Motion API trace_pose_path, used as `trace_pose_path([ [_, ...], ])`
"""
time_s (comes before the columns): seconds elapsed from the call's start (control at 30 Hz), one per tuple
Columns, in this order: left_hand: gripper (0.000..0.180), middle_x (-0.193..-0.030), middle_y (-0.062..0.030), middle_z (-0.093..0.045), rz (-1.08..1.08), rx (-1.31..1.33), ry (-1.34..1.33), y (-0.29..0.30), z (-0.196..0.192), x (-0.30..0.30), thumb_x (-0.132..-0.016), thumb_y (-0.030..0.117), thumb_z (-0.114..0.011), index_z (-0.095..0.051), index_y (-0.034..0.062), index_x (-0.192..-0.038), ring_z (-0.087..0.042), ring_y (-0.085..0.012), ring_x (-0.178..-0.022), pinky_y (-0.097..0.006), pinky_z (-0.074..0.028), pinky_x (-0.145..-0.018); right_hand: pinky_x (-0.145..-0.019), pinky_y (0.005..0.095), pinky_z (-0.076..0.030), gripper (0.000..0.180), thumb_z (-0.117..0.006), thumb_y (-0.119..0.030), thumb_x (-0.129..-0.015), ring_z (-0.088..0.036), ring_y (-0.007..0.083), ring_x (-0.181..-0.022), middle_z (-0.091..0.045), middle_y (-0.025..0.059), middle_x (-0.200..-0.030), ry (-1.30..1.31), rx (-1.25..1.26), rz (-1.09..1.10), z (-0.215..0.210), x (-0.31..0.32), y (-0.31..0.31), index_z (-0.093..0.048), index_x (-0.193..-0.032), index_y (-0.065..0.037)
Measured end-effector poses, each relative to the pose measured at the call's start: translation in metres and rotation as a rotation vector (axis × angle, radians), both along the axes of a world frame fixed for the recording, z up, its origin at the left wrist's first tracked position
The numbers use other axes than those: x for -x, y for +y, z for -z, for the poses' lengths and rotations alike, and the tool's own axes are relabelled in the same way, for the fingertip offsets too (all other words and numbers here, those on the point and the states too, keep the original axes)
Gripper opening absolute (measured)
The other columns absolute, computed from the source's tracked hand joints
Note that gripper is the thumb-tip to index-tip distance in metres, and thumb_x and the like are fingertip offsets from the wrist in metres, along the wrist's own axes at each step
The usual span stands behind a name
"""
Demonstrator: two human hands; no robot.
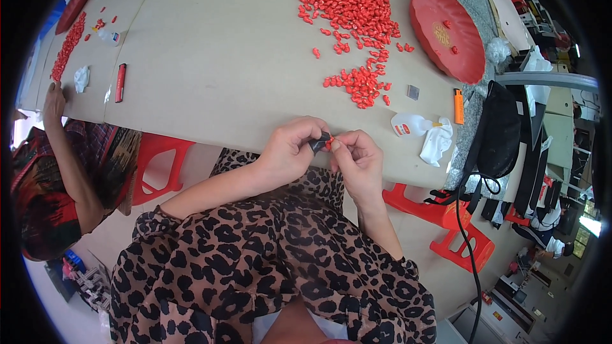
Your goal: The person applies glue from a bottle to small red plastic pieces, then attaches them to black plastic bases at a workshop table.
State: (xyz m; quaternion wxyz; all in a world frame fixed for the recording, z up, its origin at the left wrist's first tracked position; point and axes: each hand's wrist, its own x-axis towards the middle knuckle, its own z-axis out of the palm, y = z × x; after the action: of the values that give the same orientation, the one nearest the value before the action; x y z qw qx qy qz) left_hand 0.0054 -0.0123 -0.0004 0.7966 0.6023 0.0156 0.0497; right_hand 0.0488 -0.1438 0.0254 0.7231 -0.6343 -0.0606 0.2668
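Observation:
My left hand (288,150) is closed on a small dark object (319,143), whose kind I cannot make out. Against its tip is a small red piece (329,144), pinched between the thumb and finger of my right hand (358,160). Both hands meet just over the table's near edge. Beyond them lies a small cluster of glossy red pieces (362,84), with a larger heap of the same pieces (347,0) farther back. Nearest my right hand stand a white plastic bottle (408,125) and a crumpled white cloth (437,143).
A scalloped red tray (427,32) holds a couple of pieces at the right. An orange lighter (458,107) and a small grey square (413,92) lie near it. At left, a co-worker's hand (54,99) touches another row of red pieces (67,52). Red stools (462,248) stand below.

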Motion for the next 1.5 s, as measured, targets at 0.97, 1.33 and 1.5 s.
trace_pose_path([
  [0.97, 0.016, -0.077, -0.008, -0.05, 0.107, -0.207, 0.144, 0.015, -0.012, -0.004, -0.072, -0.012, -0.04, -0.05, -0.0046, -0.081, -0.056, -0.0117, -0.063, -0.021, -0.046, -0.055, -0.052, 0.0209, -0.049, 0.011, -0.051, -0.003, -0.079, -0.051, 0.0077, -0.057, -0.055, 0.0078, -0.075, 0.121, 0.003, -0.06, -0.005, -0.008, -0.008, -0.05, -0.085, 0.006],
  [1.33, 0.022, -0.077, -0.011, -0.049, 0.131, -0.336, 0.031, 0.016, -0.016, -0.003, -0.064, -0.016, -0.037, -0.05, -0.0044, -0.078, -0.057, -0.018, -0.064, -0.024, -0.05, -0.053, -0.045, 0.0179, -0.043, 0.007, -0.051, -0.002, -0.079, -0.051, 0.0071, -0.053, -0.055, 0.0071, -0.074, 0.089, 0.03, -0.137, -0.003, -0.008, -0.009, -0.05, -0.082, 0.004],
  [1.5, 0.023, -0.075, -0.011, -0.048, 0.118, -0.347, -0.004, 0.015, -0.015, -0.003, -0.063, -0.017, -0.036, -0.049, -0.0043, -0.078, -0.056, -0.0183, -0.063, -0.024, -0.05, -0.052, -0.047, 0.018, -0.045, 0.005, -0.05, -0.002, -0.079, -0.051, 0.0065, -0.054, -0.054, 0.0049, -0.072, 0.082, 0.072, -0.144, -0.004, -0.007, -0.007, -0.049, -0.082, 0.003],
])
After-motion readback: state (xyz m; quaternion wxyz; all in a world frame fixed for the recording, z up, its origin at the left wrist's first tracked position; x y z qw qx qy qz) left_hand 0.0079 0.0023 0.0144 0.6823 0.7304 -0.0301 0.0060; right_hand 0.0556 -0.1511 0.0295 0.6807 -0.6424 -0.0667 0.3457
